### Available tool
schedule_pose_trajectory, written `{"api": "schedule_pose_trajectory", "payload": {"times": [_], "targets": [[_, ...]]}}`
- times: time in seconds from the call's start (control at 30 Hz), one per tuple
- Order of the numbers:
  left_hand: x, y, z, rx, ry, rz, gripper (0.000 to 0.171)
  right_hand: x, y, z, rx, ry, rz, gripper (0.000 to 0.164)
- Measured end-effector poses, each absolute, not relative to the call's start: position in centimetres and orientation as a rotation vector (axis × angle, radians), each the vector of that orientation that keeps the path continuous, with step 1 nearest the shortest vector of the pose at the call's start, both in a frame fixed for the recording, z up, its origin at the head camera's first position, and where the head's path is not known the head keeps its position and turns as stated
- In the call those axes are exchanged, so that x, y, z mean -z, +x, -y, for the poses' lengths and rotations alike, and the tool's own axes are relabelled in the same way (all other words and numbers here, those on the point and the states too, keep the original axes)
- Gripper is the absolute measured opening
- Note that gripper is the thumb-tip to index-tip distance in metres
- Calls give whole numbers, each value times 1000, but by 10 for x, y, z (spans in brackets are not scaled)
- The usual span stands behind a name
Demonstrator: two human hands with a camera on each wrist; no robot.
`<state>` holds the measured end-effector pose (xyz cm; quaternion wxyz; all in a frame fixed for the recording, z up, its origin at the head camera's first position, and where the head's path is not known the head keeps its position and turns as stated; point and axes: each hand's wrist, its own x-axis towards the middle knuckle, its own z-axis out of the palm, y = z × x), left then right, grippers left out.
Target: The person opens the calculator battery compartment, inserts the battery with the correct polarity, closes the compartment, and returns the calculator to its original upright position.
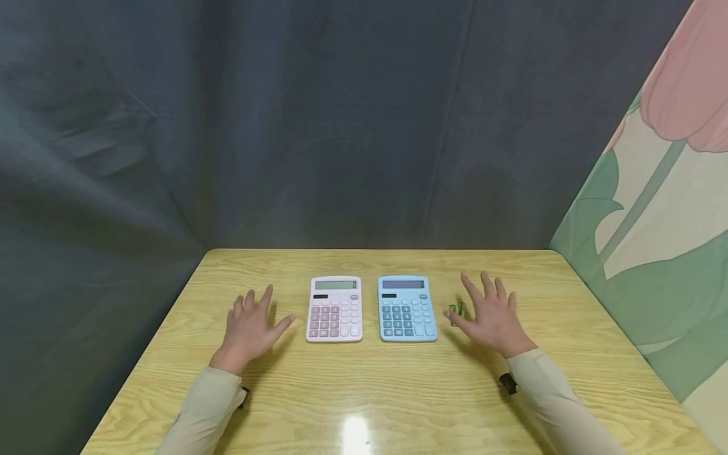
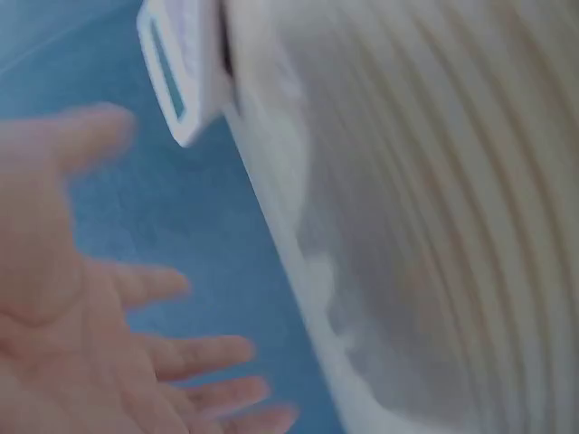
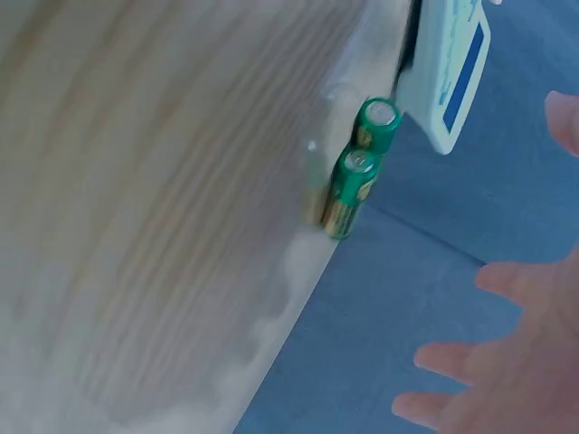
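Note:
A pink calculator and a blue calculator lie side by side on the wooden table, screens at the far end. Left of the pink one, my left hand is held over the table with fingers spread, holding nothing. My right hand, also spread and holding nothing, is to the right of the blue one. Two green batteries lie by its thumb, partly hidden in the head view. In the right wrist view the batteries sit close together near the blue calculator, apart from the fingers.
A dark grey curtain hangs behind the table and down its left side. On the right is a panel with a pink tulip pattern. Each wrist wears a dark strap, seen at the right cuff. Light reflects off the near tabletop.

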<state>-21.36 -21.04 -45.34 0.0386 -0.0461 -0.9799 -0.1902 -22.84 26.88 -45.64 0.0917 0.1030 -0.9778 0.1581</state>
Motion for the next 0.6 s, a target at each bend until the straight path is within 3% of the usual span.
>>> {"api": "schedule_pose_trajectory", "payload": {"times": [0.23,0.6], "targets": [[452,-233,196,1101,-36,2944,56,455,-232,-245,-508,401,2750,69],[473,-283,176,1728,144,2733,44,457,-229,-190,-581,589,2611,45]]}}
